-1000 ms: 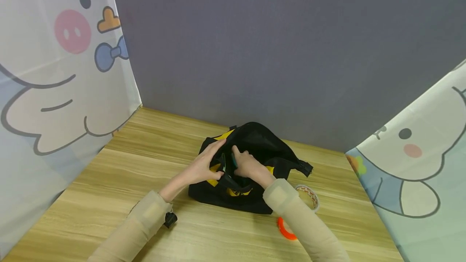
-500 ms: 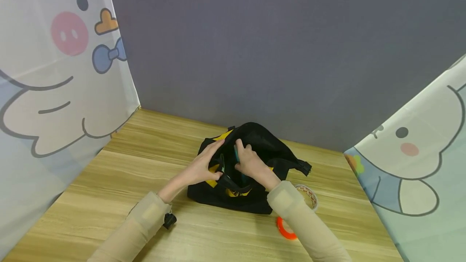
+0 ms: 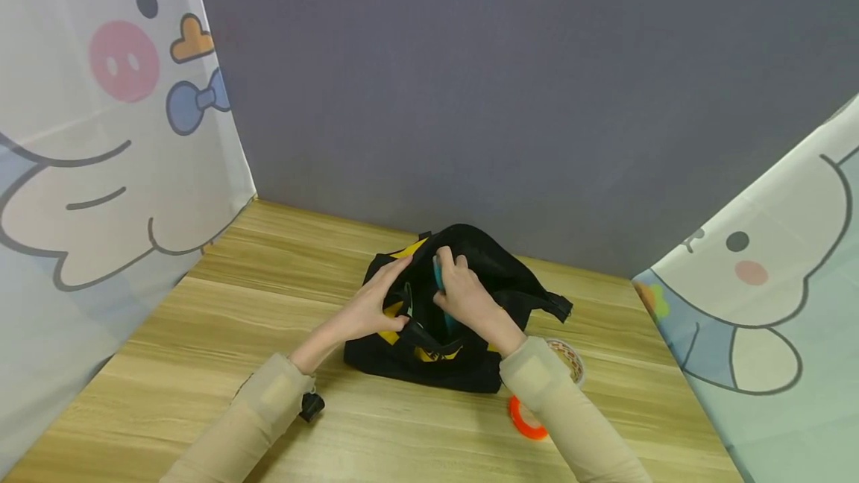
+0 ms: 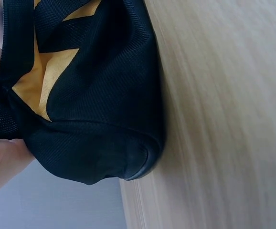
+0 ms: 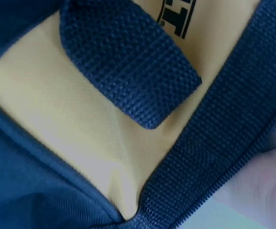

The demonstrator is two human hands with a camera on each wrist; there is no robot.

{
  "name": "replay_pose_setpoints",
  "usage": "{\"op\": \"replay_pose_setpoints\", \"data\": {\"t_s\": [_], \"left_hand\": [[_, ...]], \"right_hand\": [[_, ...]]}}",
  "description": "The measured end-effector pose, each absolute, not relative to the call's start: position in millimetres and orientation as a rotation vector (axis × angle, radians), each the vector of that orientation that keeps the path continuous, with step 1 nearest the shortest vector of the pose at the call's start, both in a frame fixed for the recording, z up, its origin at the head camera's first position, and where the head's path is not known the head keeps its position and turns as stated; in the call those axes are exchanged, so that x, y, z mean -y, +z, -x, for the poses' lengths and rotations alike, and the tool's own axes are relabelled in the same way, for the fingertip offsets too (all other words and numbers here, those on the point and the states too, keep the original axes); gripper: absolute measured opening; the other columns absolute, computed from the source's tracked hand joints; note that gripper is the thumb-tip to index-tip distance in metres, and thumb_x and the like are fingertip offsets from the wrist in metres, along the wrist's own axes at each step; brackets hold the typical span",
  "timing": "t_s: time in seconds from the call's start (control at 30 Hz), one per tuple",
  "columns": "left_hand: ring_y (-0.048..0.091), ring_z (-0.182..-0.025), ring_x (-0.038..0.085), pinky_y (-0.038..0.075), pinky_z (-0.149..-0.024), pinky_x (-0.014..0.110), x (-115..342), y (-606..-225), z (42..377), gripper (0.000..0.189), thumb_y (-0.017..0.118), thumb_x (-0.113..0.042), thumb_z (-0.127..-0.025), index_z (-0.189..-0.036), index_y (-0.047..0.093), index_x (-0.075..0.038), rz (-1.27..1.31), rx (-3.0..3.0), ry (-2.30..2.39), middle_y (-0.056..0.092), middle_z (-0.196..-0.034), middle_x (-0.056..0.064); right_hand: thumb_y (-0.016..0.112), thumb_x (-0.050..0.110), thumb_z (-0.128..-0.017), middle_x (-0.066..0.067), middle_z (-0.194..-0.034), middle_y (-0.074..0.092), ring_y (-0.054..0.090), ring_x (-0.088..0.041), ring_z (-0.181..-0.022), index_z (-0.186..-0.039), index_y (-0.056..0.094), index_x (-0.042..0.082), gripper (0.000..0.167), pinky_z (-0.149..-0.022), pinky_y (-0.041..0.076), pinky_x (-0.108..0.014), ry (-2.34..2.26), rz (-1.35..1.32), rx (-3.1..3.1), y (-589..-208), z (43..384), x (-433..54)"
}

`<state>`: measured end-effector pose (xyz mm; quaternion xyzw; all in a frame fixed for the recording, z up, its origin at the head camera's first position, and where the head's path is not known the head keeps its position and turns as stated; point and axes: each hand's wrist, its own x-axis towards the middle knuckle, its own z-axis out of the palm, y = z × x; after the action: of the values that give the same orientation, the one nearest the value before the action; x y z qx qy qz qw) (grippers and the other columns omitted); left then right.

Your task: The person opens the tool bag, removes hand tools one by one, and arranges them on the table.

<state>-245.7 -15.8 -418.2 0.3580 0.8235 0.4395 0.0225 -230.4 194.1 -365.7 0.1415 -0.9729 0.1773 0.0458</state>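
A black and yellow tool bag (image 3: pixel 416 371) lies with its zip mouth gaping. My left hand (image 3: pixel 365 308) grips the left end of its mouth, thumb on the near edge and fingers along the far one. In the left wrist view the black fabric (image 4: pixel 95 95) bunches at thumb and finger. Inside the mouth, my right hand (image 3: pixel 464 293) holds a long teal thing (image 3: pixel 438 273), its lower part down in the bag; I cannot tell its kind. The right wrist view shows the bag's yellow panel (image 5: pixel 80 109), a webbing strap (image 5: pixel 128 67) and part of the hand beyond the zip.
Right of the bag lie a pale tape roll (image 3: pixel 574 364) and an orange tape roll (image 3: pixel 520 423), both partly behind the right sleeve. A small black piece (image 3: pixel 312 406) shows beside the left sleeve. A grey panel (image 3: pixel 436 95) stands behind the wooden table (image 3: pixel 302 244).
My right hand has moved up and slightly right within the bag's mouth, and more of the teal thing shows. The left hand keeps its hold on the bag.
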Motion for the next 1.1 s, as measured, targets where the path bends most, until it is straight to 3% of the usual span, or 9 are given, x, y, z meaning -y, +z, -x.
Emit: {"op": "replay_pose_setpoints", "data": {"t_s": [0.67, 1.1], "left_hand": [[0.030, -0.147, 0.041, 0.042, -0.106, 0.055, 16.4, -416.7, 247.4, 0.101, 0.075, -0.008, -0.081, -0.161, 0.013, -0.013, -1.135, -2.534, 1.368, 0.018, -0.164, 0.018], [0.033, -0.146, 0.040, 0.043, -0.105, 0.054, 16.3, -417.3, 245.0, 0.102, 0.076, -0.009, -0.081, -0.161, 0.014, -0.016, -1.115, -2.552, 1.356, 0.020, -0.164, 0.017]], "right_hand": [[0.070, 0.007, -0.089, -0.023, -0.109, 0.049, 0.053, -0.023, -0.061, -0.137, 0.030, 0.008, 0.063, -0.052, 0.048, -0.026, 0.606, -0.396, 2.928, -345.3, 232.6, -199.1], [0.065, 0.011, -0.093, -0.019, -0.107, 0.045, 0.046, -0.022, -0.055, -0.139, 0.027, 0.010, 0.060, -0.049, 0.042, -0.026, 0.645, -0.408, 2.926, -325.3, 230.9, -199.2]]}}
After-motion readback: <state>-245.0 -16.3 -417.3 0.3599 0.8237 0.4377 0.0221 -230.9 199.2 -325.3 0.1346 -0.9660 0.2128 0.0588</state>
